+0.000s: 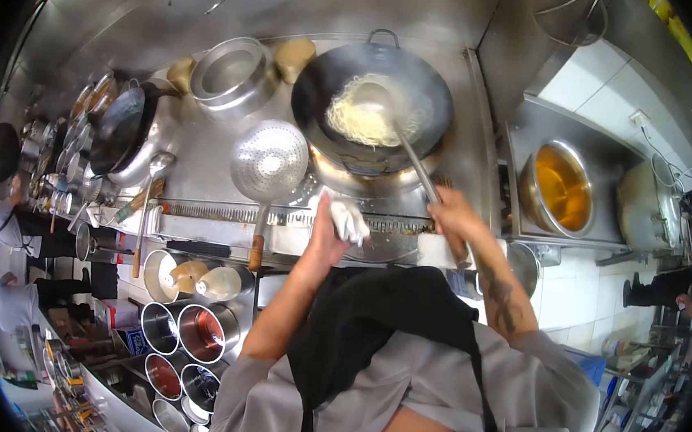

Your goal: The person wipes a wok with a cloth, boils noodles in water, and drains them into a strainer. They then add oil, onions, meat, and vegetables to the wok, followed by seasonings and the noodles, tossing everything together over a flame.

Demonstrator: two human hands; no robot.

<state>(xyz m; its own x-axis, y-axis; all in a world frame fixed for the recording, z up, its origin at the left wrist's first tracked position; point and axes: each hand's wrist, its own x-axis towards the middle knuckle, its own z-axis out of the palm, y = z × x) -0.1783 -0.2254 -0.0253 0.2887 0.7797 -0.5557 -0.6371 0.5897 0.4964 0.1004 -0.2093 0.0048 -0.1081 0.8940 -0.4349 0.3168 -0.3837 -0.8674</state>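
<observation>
A black wok (310, 106) sits on the burner with pale noodles (362, 127) in it, and steam rises from them. My right hand (454, 217) is wrapped round the handle of a ladle (416, 163); the ladle's bowl rests on the noodles and is partly blurred. My left hand (325, 243) grips a folded white cloth (350, 221) just in front of the wok's near edge. Some of the left fingers are hidden behind the cloth. To the left of the wok lies a large perforated strainer (270, 160), its wooden handle pointing toward me.
Metal bowls (231, 74) are stacked behind the strainer. A steel pot (561, 189) of amber liquid stands at the right. Several sauce containers (202, 333) and plastic bottles (221, 284) are at the lower left. More woks (119, 126) crowd the left; people (17, 302) stand farther off.
</observation>
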